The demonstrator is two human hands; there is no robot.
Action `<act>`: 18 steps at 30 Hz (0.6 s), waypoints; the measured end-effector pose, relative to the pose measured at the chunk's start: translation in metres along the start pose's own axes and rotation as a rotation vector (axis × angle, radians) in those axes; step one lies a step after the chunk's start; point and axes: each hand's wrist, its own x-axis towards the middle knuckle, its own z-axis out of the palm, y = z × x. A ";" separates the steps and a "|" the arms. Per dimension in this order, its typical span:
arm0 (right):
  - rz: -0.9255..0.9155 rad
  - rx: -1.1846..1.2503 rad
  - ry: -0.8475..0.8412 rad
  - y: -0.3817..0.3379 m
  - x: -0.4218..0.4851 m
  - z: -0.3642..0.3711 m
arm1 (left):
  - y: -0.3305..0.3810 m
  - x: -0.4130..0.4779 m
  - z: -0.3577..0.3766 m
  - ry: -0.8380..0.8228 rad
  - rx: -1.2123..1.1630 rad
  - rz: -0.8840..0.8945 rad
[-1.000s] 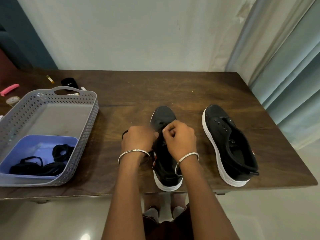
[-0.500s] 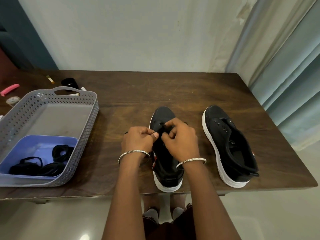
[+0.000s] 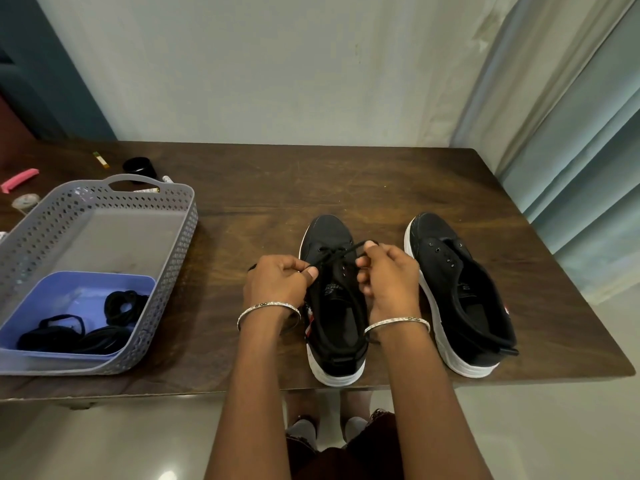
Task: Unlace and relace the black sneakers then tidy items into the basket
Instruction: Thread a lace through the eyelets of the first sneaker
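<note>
Two black sneakers with white soles stand on the wooden table (image 3: 263,188), toes pointing away from me. The left sneaker (image 3: 334,306) has a black lace (image 3: 332,255) crossed through its front eyelets. My left hand (image 3: 278,284) pinches one end of that lace at the shoe's left side. My right hand (image 3: 388,277) pinches the other end at its right side, and the lace runs taut between them. The right sneaker (image 3: 457,289) stands apart with bare eyelets and no lace in it.
A grey perforated basket (image 3: 173,244) sits at the left, holding a blue tray (image 3: 69,299) with black bands and cords. Behind it lie a black round tin (image 3: 139,167), a pink clip (image 3: 19,180) and small items. A curtain (image 3: 571,133) hangs at the right.
My hands were bunched together over the left sneaker's eyelets. They have moved apart to either side, drawing the two lace ends out taut.
</note>
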 end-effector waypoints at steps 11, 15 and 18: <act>-0.380 -0.457 0.110 -0.006 -0.007 -0.010 | 0.000 0.001 0.000 0.002 -0.008 -0.007; -0.617 -0.844 -0.151 0.000 -0.012 0.000 | 0.000 0.001 0.000 0.002 0.004 -0.001; -0.646 -1.027 -0.201 0.009 -0.011 0.006 | 0.000 0.000 -0.001 0.007 0.015 0.014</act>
